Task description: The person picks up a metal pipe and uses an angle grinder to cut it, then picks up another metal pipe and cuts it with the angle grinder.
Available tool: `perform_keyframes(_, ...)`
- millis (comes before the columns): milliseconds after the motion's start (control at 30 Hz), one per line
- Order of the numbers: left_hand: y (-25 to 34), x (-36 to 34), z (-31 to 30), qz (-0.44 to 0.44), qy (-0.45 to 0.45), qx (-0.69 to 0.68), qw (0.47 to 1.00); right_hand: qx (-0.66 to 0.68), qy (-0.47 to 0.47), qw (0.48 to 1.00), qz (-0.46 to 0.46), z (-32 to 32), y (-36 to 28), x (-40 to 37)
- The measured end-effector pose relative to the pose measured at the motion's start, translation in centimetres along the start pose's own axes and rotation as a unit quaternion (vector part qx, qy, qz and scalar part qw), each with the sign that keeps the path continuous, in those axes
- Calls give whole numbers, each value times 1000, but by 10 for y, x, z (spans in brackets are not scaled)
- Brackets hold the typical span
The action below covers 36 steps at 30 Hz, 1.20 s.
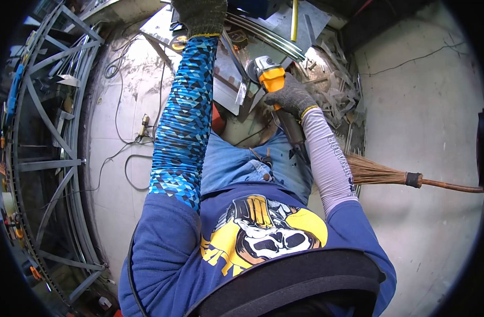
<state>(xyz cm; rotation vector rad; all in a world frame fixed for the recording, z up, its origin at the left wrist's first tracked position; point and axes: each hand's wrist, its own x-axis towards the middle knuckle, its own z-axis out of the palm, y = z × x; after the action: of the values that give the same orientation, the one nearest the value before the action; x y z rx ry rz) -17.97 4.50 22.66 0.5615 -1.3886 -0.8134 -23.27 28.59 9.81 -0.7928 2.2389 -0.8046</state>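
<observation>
My right hand [291,96], in a dark grey knit glove, is closed around the body of a yellow angle grinder [272,79]. The grinder's disc end points toward the metal worktable [229,98]. My left hand [202,18], in a matching glove, reaches out over the table at the top edge of the view. Its fingers are cut off or hidden, so what it touches does not show. Just beside that wrist lies a yellow tape measure [178,42]. Several long metal bars [266,37] stretch across the table between my hands.
A steel rack [46,164] with metal stock runs along the left. Cables and a plug connector [145,122] lie on the floor. Metal scraps [332,79] are heaped right of the table. A straw broom [382,171] lies on the right. A yellow tube [294,21] rests at the back.
</observation>
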Motion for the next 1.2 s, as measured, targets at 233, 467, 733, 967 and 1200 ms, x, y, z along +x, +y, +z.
perform_keyframes(233,-2,0,2,14,12,6,1000,-42,14,999,1,-3,-9,-6)
perform_keyframes(467,-6,2,2,20,-1,8,1000,-35,20,999,5,-2,-1,-3)
perform_keyframes(733,-8,2,-1,65,16,34,997,-4,46,999,-14,5,26,17)
perform_keyframes(967,-9,1,2,91,-1,28,995,11,-23,999,-32,-9,3,5)
perform_keyframes(1200,-8,0,7,103,25,40,994,-148,-3,989,-20,-15,-6,7)
